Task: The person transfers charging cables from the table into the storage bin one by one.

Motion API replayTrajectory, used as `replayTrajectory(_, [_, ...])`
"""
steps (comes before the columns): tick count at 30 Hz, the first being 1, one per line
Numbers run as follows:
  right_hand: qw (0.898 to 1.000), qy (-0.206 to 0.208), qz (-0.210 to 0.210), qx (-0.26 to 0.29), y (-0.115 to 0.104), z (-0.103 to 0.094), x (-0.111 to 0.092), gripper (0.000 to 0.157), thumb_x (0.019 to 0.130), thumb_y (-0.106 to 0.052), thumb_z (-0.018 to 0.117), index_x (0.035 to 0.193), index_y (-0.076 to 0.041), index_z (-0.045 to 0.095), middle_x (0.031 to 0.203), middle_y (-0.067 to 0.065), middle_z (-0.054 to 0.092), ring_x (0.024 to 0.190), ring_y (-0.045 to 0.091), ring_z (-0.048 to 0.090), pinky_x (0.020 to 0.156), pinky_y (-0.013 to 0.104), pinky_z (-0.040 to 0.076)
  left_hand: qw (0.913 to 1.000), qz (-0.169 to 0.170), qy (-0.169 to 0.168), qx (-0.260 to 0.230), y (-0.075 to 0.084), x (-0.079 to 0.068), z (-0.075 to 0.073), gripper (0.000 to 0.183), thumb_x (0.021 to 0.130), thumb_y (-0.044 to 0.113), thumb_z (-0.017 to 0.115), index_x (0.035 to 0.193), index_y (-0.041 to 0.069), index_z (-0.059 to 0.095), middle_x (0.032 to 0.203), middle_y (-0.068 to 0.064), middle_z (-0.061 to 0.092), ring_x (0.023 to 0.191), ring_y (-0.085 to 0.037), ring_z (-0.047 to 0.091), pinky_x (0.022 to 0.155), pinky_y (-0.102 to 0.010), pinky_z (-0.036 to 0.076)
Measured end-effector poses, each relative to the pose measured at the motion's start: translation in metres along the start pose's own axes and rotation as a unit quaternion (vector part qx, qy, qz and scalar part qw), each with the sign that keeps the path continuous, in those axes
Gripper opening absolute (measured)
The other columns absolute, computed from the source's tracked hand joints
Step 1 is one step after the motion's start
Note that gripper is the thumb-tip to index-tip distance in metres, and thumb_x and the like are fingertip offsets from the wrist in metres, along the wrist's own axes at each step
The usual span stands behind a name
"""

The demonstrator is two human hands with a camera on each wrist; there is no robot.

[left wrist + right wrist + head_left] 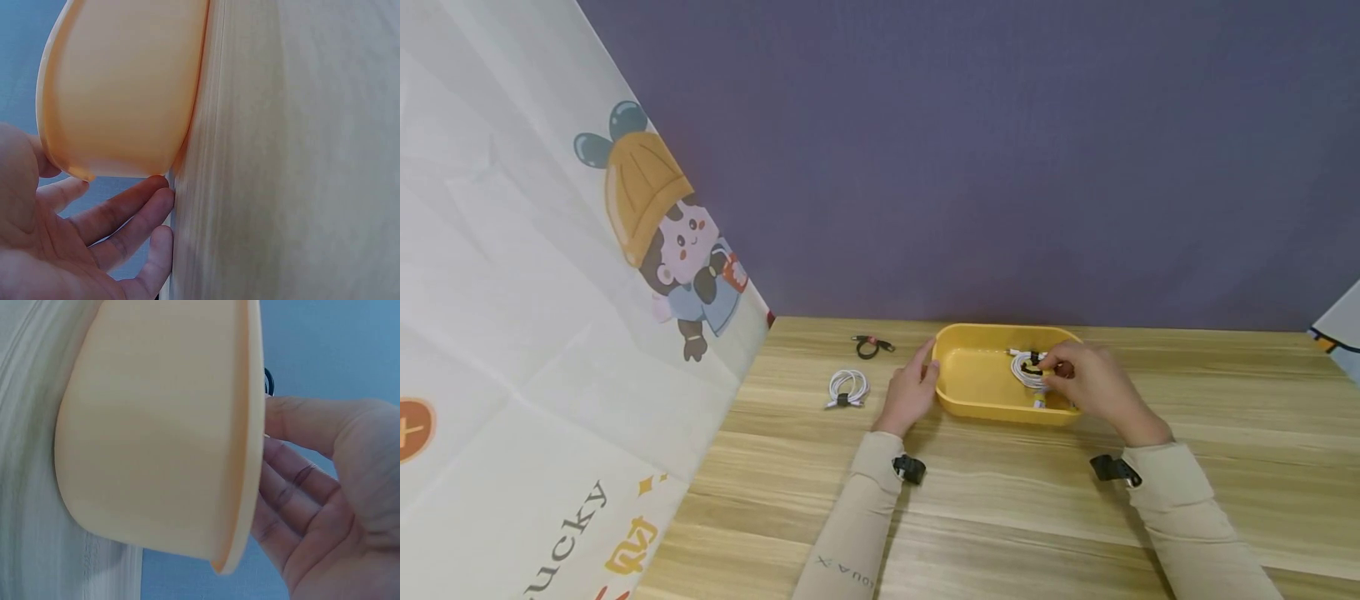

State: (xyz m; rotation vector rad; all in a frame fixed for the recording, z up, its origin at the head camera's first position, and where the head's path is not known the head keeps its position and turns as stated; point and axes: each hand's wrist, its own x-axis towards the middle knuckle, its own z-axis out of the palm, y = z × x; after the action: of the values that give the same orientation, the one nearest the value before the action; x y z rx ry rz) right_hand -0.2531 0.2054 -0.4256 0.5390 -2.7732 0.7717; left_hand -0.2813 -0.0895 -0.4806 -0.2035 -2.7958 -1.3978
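In the head view, a yellow tray (977, 408) stands on the table near its back edge. A coiled white cable (1021, 369) with a black tie lies in its right half. My right hand (1093, 379) reaches over the tray's right end, thumb and fingertips pinching a thin black cable (269, 381); most of that cable is hidden in the right wrist view. At the opposite end, my left hand (910, 396) rests against the tray, thumb at the rim. Its fingers (119, 219) spread along the outer wall in the left wrist view, fairly straight.
Left of the tray lie a coiled white cable (848, 388) with a black tie and, behind it, a small black cable (871, 345) with a red tie. A dark blue wall (1000, 167) rises behind the wooden table (1000, 517); a printed white sheet (512, 292) borders the left.
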Motion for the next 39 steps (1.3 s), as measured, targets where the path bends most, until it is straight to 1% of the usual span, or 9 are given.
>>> replayTrajectory(7, [1.0,-0.008,-0.014,-0.006,-0.005,0.007,0.001,0.013,0.084,-0.003,0.081,0.093,-0.011,0.076,0.095,0.006,0.073,0.074,0.013,0.061,0.063,0.029,0.048,1.0,0.001,0.003,0.001,-0.001,0.0,0.0,0.049,0.11,0.035,0.043,0.158,0.039,0.037,0.112,-0.007,0.076,0.088,-0.019,0.067,0.085,-0.042,0.055])
replayTrajectory(13, [1.0,-0.028,-0.013,-0.001,-0.009,0.011,0.001,0.013,0.086,-0.005,0.079,0.095,-0.013,0.076,0.095,0.004,0.072,0.075,0.012,0.06,0.064,0.03,0.049,1.0,-0.001,0.003,0.002,-0.001,0.0,0.001,0.049,0.109,0.036,0.043,0.158,0.04,0.036,0.116,-0.007,0.076,0.096,-0.022,0.069,0.091,-0.045,0.055])
replayTrajectory(18, [0.999,-0.036,-0.015,0.001,-0.009,0.015,0.001,0.013,0.087,-0.005,0.079,0.096,-0.014,0.075,0.091,0.002,0.071,0.075,0.01,0.061,0.064,0.029,0.05,1.0,-0.003,0.001,0.002,-0.001,0.0,0.001,0.049,0.109,0.038,0.042,0.158,0.041,0.036,0.117,-0.007,0.076,0.096,-0.022,0.069,0.09,-0.046,0.055])
replayTrajectory(23, [0.999,-0.041,-0.012,0.029,-0.008,0.021,0.001,0.014,0.086,-0.001,0.078,0.096,-0.01,0.075,0.092,0.004,0.072,0.071,0.008,0.064,0.059,0.025,0.052,1.0,-0.004,0.001,0.002,0.001,0.0,0.001,0.049,0.109,0.037,0.042,0.158,0.04,0.036,0.117,-0.007,0.076,0.098,-0.024,0.069,0.092,-0.047,0.055])
replayTrajectory(25, [0.998,-0.045,-0.008,0.042,-0.008,0.023,0.001,0.014,0.086,0.0,0.078,0.096,-0.009,0.075,0.092,0.005,0.072,0.07,0.008,0.065,0.058,0.023,0.053,1.0,-0.003,0.002,0.003,0.0,0.0,0.001,0.049,0.109,0.036,0.042,0.158,0.04,0.037,0.118,-0.008,0.076,0.101,-0.026,0.07,0.094,-0.048,0.054])
replayTrajectory(27, [0.998,-0.047,-0.005,0.044,-0.008,0.025,0.002,0.014,0.086,0.0,0.078,0.096,-0.008,0.075,0.092,0.006,0.073,0.072,0.01,0.066,0.059,0.023,0.053,1.0,-0.003,0.002,0.003,0.0,0.001,0.001,0.049,0.109,0.035,0.043,0.158,0.039,0.037,0.119,-0.008,0.076,0.101,-0.025,0.069,0.094,-0.048,0.054])
replayTrajectory(31, [0.997,-0.053,0.003,0.048,-0.008,0.027,0.003,0.014,0.085,-0.001,0.079,0.097,-0.008,0.075,0.093,0.007,0.073,0.075,0.013,0.069,0.061,0.024,0.054,1.0,-0.004,0.002,0.004,-0.001,0.002,0.002,0.049,0.11,0.034,0.043,0.158,0.039,0.037,0.118,-0.008,0.076,0.094,-0.021,0.068,0.091,-0.045,0.055])
replayTrajectory(34, [0.997,-0.055,0.008,0.052,-0.008,0.028,0.004,0.013,0.085,-0.002,0.079,0.097,-0.008,0.076,0.095,0.008,0.074,0.077,0.015,0.07,0.062,0.025,0.055,1.0,-0.003,0.001,0.005,-0.001,0.001,0.002,0.049,0.11,0.034,0.043,0.158,0.039,0.037,0.115,-0.008,0.076,0.092,-0.022,0.068,0.089,-0.045,0.055])
replayTrajectory(39, [0.996,-0.062,0.017,0.057,-0.006,0.032,0.003,0.013,0.087,-0.005,0.079,0.099,-0.009,0.075,0.098,0.009,0.075,0.081,0.018,0.073,0.064,0.026,0.056,1.0,-0.004,0.0,0.005,-0.001,0.002,0.002,0.049,0.11,0.034,0.042,0.158,0.039,0.036,0.117,-0.008,0.075,0.101,-0.026,0.068,0.095,-0.049,0.053])
